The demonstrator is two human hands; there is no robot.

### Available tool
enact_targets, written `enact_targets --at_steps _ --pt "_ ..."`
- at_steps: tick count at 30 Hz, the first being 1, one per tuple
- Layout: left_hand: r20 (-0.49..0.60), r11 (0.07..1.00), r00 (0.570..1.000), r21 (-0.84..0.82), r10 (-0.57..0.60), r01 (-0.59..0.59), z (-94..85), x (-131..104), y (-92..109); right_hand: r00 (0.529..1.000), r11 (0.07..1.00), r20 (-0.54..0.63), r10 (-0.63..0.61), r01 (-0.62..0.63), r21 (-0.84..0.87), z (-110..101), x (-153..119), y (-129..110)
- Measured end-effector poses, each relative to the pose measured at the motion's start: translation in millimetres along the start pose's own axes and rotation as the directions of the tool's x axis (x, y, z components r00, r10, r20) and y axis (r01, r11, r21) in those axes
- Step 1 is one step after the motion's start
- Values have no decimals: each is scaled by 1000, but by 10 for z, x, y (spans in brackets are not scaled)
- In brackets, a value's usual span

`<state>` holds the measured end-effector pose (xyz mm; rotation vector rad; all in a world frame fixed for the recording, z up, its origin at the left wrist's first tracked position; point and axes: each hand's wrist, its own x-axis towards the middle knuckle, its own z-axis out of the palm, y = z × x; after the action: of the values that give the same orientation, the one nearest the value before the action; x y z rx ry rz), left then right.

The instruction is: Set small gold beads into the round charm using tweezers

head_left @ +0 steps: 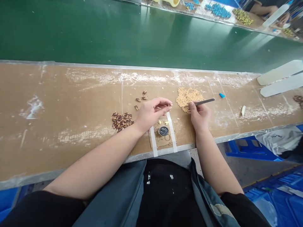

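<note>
Between the thumb and fingertips of my left hand [152, 112] is a small dark brown piece [169, 105], too small to name surely. My right hand [200, 116] grips a pair of metal tweezers [205, 101], whose tip end reaches over a pile of tiny tan beads [187, 96]. Left of my left hand lies a heap of small brown and yellow pieces [121, 120]. Several similar brown pieces [138, 99] lie apart above it. Below my left hand, a small round pot with dark contents [163, 130] stands between two white tape strips [174, 138].
Brown sheeting covers the worktop [78, 104]. Beyond its far edge runs a green surface [94, 34]. To the right are a blue scrap [222, 95], a whitish scrap [243, 110] and long pale plastic pieces [281, 83]. Blue pieces [217, 10] and another person's hand [282, 20] show across.
</note>
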<state>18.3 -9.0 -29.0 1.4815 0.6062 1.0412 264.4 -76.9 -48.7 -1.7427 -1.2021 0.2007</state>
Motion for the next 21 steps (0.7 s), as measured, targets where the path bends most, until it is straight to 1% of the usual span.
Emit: enact_targets --at_steps 4,9,14,16,19,21 --pt "6 999 1000 36 19 -20 9 9 -38 999 998 33 -38 39 -56 39 23 -17" --pt "31 997 998 48 58 -60 -3 23 -98 999 998 37 -15 18 -66 39 13 -2" --pt "-6 999 1000 30 13 -13 -2 21 -96 998 995 57 -32 37 -93 41 13 3" --pt "-10 1000 1000 18 18 -18 -1 21 -91 997 994 65 -31 38 -99 41 17 2" --pt "30 997 997 8 71 -71 -6 27 -82 997 994 68 -36 43 -101 35 16 -17" --pt "69 994 992 13 105 -106 -10 33 -72 998 998 47 -34 36 -54 32 5 -51"
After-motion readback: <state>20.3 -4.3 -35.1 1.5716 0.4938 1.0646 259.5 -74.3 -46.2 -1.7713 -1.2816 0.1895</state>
